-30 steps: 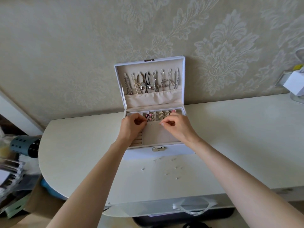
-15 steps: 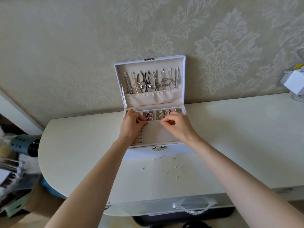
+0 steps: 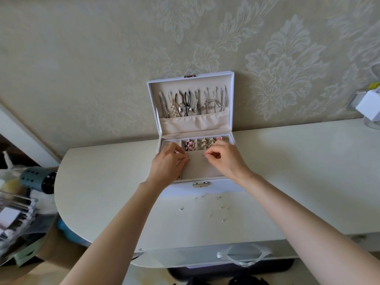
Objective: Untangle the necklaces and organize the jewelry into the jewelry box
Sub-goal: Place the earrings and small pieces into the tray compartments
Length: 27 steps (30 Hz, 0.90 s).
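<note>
Necklaces (image 3: 193,103) already hang sorted in the jewelry box (image 3: 218,189) lid beyond the grip. Whether the left hand (image 3: 167,163) or right hand (image 3: 226,158) pinches anything, I cannot tell. Loose studs (image 3: 210,215) behind the wrists remain.

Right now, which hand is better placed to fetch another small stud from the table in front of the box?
Probably the right hand: most studs lie on the table nearer its side, while the left hand rests on the jewelry box.
</note>
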Tool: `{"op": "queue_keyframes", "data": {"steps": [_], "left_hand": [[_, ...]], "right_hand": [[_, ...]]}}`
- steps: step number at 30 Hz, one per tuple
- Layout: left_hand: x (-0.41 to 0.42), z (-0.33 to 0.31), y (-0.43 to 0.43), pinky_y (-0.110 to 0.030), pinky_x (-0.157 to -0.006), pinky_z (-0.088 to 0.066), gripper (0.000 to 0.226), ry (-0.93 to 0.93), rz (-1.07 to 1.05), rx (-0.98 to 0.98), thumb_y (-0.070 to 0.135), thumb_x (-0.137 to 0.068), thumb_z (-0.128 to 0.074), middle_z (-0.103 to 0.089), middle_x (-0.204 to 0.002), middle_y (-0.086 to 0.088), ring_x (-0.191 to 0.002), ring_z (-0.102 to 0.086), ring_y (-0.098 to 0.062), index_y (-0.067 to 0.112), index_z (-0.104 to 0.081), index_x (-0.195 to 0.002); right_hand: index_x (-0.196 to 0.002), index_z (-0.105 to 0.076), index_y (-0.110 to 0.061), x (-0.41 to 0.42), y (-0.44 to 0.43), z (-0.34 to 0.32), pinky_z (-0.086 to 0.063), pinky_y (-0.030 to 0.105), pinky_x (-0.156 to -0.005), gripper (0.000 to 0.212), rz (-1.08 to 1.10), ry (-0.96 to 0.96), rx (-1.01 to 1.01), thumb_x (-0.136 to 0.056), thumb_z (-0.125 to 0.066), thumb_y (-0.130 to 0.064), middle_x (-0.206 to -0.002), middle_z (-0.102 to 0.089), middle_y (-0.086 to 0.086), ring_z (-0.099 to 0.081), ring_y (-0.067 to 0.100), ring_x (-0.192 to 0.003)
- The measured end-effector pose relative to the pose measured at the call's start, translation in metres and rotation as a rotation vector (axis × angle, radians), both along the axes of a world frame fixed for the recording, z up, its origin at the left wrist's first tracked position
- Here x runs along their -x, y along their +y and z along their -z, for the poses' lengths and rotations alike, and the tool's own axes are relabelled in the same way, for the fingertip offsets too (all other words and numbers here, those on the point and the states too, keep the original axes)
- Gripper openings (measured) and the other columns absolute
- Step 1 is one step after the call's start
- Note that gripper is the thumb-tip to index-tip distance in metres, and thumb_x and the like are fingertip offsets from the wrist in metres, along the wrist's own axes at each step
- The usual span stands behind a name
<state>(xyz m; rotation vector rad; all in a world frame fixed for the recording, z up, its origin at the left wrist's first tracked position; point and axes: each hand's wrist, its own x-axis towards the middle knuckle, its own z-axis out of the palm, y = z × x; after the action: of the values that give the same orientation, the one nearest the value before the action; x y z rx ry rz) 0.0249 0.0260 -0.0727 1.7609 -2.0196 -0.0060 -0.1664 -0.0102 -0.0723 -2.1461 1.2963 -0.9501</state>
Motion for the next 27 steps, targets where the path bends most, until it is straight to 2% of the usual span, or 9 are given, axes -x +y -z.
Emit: {"op": "queue_keyframes", "data": {"steps": [3,6,8,11,13,15,19,23,27], "left_hand": [[-0.002,0.008,0.011,-0.029,-0.079,-0.034,0.038,-0.071,0.041,0.012,0.044,-0.096,-0.041,-0.057,-0.119,0.005,-0.113,-0.05,-0.017,0.023,-0.068,-0.113],[-0.001,0.011,0.023,-0.029,-0.082,-0.037,0.053,-0.02,0.026,0.029,0.05,-0.091,-0.029,-0.063,-0.118,0.007,-0.111,-0.054,-0.019,0.021,-0.071,-0.108],[0.001,0.014,0.033,-0.032,-0.081,-0.046,0.045,-0.001,0.052,0.142,0.041,-0.092,-0.035,-0.066,-0.113,0.004,-0.103,-0.058,-0.022,0.018,-0.072,-0.104],[0.006,0.015,0.051,-0.031,-0.077,-0.043,0.029,0.05,0.066,0.3,0.023,-0.091,-0.047,-0.065,-0.109,-0.001,-0.096,-0.055,-0.022,0.014,-0.07,-0.105],[0.01,0.016,0.067,-0.029,-0.077,-0.041,0.024,0.105,0.053,0.387,0.014,-0.088,-0.05,-0.064,-0.104,-0.003,-0.092,-0.052,-0.02,0.011,-0.069,-0.102],[0.013,0.021,0.084,-0.025,-0.073,-0.041,0.016,0.174,0.02,0.419,0.009,-0.087,-0.054,-0.062,-0.095,-0.004,-0.085,-0.052,-0.017,0.01,-0.068,-0.095],[0.011,0.04,0.105,-0.023,-0.06,-0.047,0.018,0.353,-0.072,0.161,0.003,-0.076,-0.074,-0.058,-0.086,-0.001,-0.069,-0.053,-0.009,0.008,-0.063,-0.089],[0.007,0.053,0.11,-0.006,-0.063,-0.037,0.027,0.474,-0.169,-0.055,0.008,-0.074,-0.077,-0.054,-0.098,0.002,-0.072,-0.051,-0.009,0.008,-0.061,-0.095],[0.006,0.057,0.112,-0.001,-0.065,-0.035,0.024,0.493,-0.185,-0.132,0.005,-0.073,-0.076,-0.05,-0.103,0.001,-0.074,-0.05,-0.012,0.009,-0.062,-0.092]], "right_hand": [[-0.088,-0.076,-0.011,0.01,0.007,0.002,-0.042,0.024,-0.073,0.014,0.001,0.033,0.042,-0.085,-0.063,-0.008,-0.088,-0.063,0.001,-0.056,0.014,-0.077],[-0.095,-0.074,-0.012,0.025,0.021,0.002,-0.047,0.027,-0.081,0.018,0.011,0.015,0.058,-0.085,-0.061,-0.005,-0.096,-0.066,-0.002,-0.061,0.015,-0.089],[-0.099,-0.073,-0.011,0.036,0.029,0.002,-0.046,0.027,-0.086,0.02,0.045,0.041,0.119,-0.085,-0.061,-0.004,-0.101,-0.068,-0.002,-0.062,0.017,-0.095],[-0.103,-0.072,-0.008,0.052,0.043,0.005,-0.042,0.027,-0.091,0.026,0.117,0.053,0.208,-0.082,-0.061,0.001,-0.105,-0.066,0.003,-0.06,0.022,-0.1],[-0.105,-0.07,-0.006,0.064,0.053,0.011,-0.039,0.021,-0.087,0.029,0.216,0.046,0.217,-0.081,-0.059,0.005,-0.102,-0.064,0.006,-0.058,0.024,-0.097],[-0.105,-0.07,-0.006,0.076,0.064,0.019,-0.042,0.024,-0.079,0.03,0.312,0.057,0.152,-0.081,-0.058,0.007,-0.096,-0.06,0.009,-0.057,0.027,-0.092],[-0.101,-0.071,-0.003,0.091,0.076,0.037,-0.048,0.036,-0.077,0.026,0.355,0.142,-0.038,-0.081,-0.056,0.007,-0.092,-0.056,0.011,-0.058,0.033,-0.089],[-0.098,-0.071,-0.004,0.096,0.084,0.044,-0.039,0.024,-0.075,0.024,0.372,0.111,-0.196,-0.079,-0.064,0.006,-0.091,-0.053,0.005,-0.058,0.024,-0.08],[-0.086,-0.069,-0.005,0.095,0.087,0.05,-0.037,0.02,-0.072,0.018,0.39,0.022,-0.253,-0.071,-0.078,-0.002,-0.09,-0.057,0.007,-0.055,0.015,-0.071]]}}
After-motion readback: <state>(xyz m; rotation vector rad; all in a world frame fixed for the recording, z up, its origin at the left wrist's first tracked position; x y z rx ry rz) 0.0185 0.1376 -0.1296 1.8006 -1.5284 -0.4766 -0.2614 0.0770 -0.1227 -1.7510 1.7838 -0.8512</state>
